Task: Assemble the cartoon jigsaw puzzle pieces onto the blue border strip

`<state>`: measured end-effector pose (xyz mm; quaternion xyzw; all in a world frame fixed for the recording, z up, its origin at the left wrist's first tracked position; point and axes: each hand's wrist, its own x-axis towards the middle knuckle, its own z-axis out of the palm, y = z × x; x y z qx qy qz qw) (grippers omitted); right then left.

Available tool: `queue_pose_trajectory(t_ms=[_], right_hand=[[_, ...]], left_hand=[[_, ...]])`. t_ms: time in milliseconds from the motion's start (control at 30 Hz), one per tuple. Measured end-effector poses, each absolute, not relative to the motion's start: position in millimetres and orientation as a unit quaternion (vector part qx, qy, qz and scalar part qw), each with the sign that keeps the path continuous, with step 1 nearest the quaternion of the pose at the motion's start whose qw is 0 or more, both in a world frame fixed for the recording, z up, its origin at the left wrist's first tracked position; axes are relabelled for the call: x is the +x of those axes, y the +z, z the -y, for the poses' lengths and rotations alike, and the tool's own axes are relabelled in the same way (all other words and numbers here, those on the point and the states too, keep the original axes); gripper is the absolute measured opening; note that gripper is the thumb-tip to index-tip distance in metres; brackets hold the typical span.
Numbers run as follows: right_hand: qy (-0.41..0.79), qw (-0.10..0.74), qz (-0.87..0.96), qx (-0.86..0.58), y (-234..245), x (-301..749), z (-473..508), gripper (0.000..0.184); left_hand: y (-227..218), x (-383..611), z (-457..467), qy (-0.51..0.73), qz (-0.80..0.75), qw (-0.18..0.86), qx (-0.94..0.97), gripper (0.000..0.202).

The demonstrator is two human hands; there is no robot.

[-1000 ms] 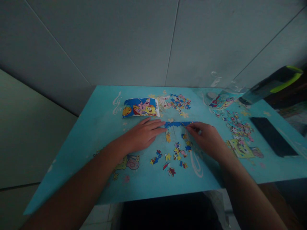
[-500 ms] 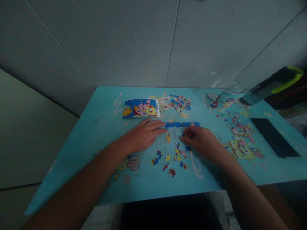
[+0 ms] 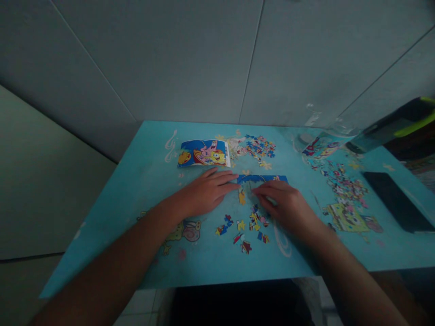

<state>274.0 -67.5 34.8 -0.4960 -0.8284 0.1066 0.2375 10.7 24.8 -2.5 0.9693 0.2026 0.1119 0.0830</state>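
Observation:
A partly joined jigsaw puzzle [image 3: 261, 178] lies on the blue table, with a blue strip along its top and a yellow part down its left side. My left hand [image 3: 210, 190] rests flat with fingers stretched, the tips touching the puzzle's left edge. Over the inside of the puzzle, my right hand [image 3: 277, 197] has thumb and fingertips pinched together; whatever is between them is too small to make out. It hides the puzzle's right side. Several loose puzzle pieces [image 3: 241, 225] lie just below, on the near side of both hands.
Behind my left hand lies a picture packet [image 3: 204, 153], with a pile of pieces [image 3: 261, 147] to its right. Another pile [image 3: 348, 183] spreads at the right, near a dark phone [image 3: 397, 200]. A clear plastic container [image 3: 328, 141] and a dark bottle [image 3: 380, 124] stand behind.
My right hand has shifted left over the puzzle, fingertips still together. My left hand stays in place. The whole view has moved slightly, so the table sits a little further right.

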Motion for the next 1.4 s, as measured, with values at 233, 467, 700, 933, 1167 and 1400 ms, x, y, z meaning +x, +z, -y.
queue_pose_trajectory(t_ms=[233,467,700,933,1167,1400], right_hand=[[0.103,0.205,0.896,-0.380,30,260,73,0.021],[0.142,0.181,0.903,-0.362,30,262,74,0.018],[0.153,0.166,0.886,-0.405,31,263,73,0.016],[0.145,0.158,0.857,-0.468,32,264,73,0.014],[0.149,0.140,0.857,-0.473,31,264,74,0.012],[0.128,0.126,0.870,-0.459,34,263,74,0.015]], left_hand=[[1,11,-23,0.105,-0.207,0.086,0.969,0.045],[2,13,-23,0.099,-0.208,0.094,0.969,0.045],[0,12,-23,0.108,-0.204,0.088,0.969,0.045],[-2,11,-23,0.125,-0.196,0.083,0.969,0.047],[-1,11,-24,0.115,-0.202,0.091,0.968,0.046],[0,12,-23,0.111,-0.203,0.091,0.969,0.046]])
